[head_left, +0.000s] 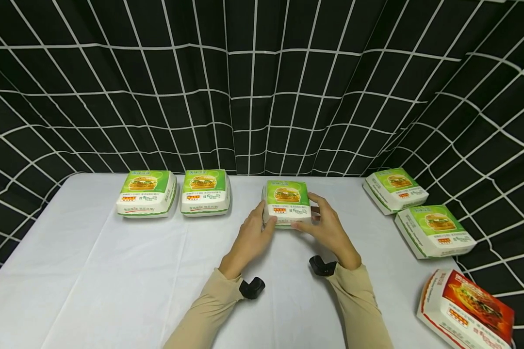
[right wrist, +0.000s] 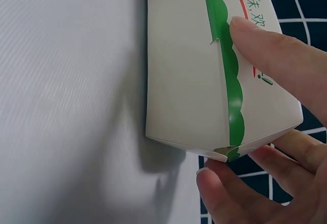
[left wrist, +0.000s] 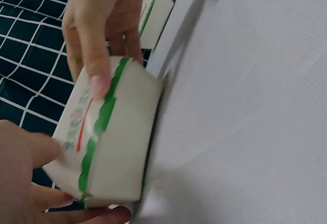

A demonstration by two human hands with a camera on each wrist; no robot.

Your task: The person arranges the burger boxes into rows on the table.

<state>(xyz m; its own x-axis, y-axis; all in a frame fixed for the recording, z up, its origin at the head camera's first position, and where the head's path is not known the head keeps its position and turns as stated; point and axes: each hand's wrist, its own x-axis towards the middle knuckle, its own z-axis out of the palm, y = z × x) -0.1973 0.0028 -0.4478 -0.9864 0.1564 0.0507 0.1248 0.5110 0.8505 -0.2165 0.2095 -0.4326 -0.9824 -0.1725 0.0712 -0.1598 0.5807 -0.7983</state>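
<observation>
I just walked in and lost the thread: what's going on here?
A person's left hand and right hand hold a green burger box between them. On the white table, two green boxes sit to the left, two matching boxes to the right, and a red box nearer on the right.

The middle box (head_left: 286, 199) is white and green with a scalloped green edge; right of it is a red-and-white box (head_left: 467, 310). Beneath it, the bench (head_left: 113, 271) is white; behind it, the black curtain (head_left: 244, 72) bears a white grid.
</observation>
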